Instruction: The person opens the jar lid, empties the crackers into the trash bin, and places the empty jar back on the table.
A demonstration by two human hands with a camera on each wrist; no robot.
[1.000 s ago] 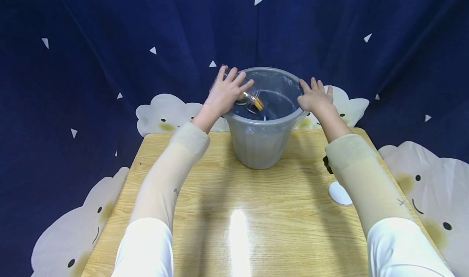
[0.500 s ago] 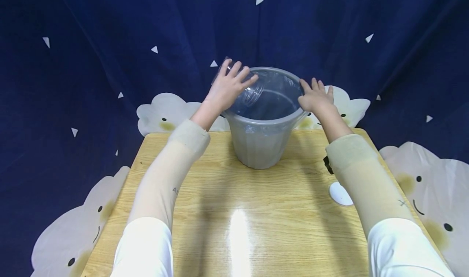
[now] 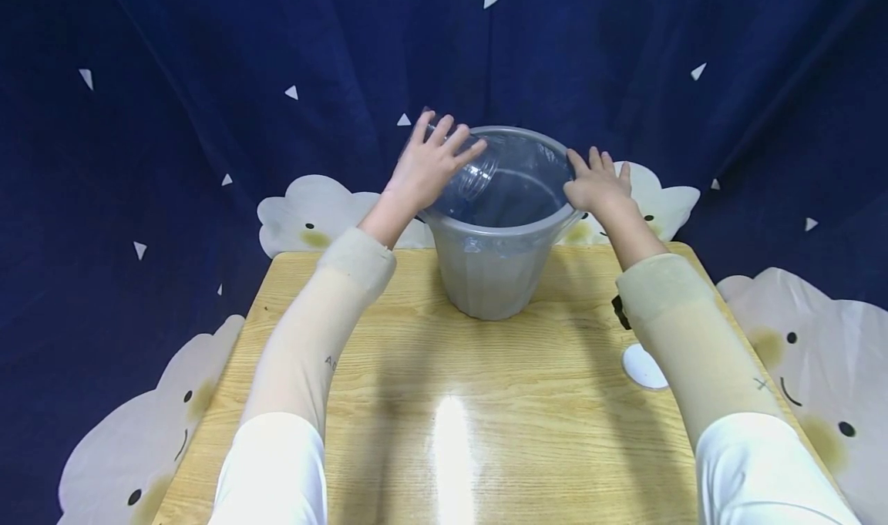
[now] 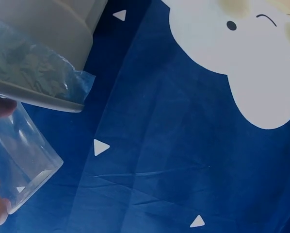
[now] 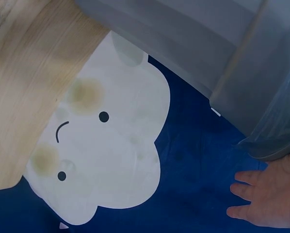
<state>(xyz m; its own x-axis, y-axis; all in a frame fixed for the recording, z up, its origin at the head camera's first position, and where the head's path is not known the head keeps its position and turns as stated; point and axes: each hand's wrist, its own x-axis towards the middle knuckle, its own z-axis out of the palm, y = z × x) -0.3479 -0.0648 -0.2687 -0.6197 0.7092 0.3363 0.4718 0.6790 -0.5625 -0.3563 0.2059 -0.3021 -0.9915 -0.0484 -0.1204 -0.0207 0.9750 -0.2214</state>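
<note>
A grey bucket (image 3: 492, 278) lined with a clear plastic bag stands at the far middle of the wooden table (image 3: 444, 371). My left hand (image 3: 426, 166) holds a clear plastic jar (image 3: 475, 178) tilted mouth-down over the bucket's left rim; the jar looks empty. In the left wrist view the jar (image 4: 19, 155) lies just under the bucket rim (image 4: 33, 94). My right hand (image 3: 597, 186) rests on the bucket's right rim with fingers straight. In the right wrist view, that hand (image 5: 268, 196) is spread beside the bucket wall (image 5: 193, 43).
A white round lid (image 3: 644, 367) lies on the table by my right forearm, with a small black object (image 3: 617, 313) just beyond it. A dark blue cloth (image 3: 208, 85) with cloud figures hangs behind and around the table.
One second ago an orange-brown thing was at the jar's mouth over the bucket; it is gone from view now. The jar has lifted slightly. The right hand has not moved.
</note>
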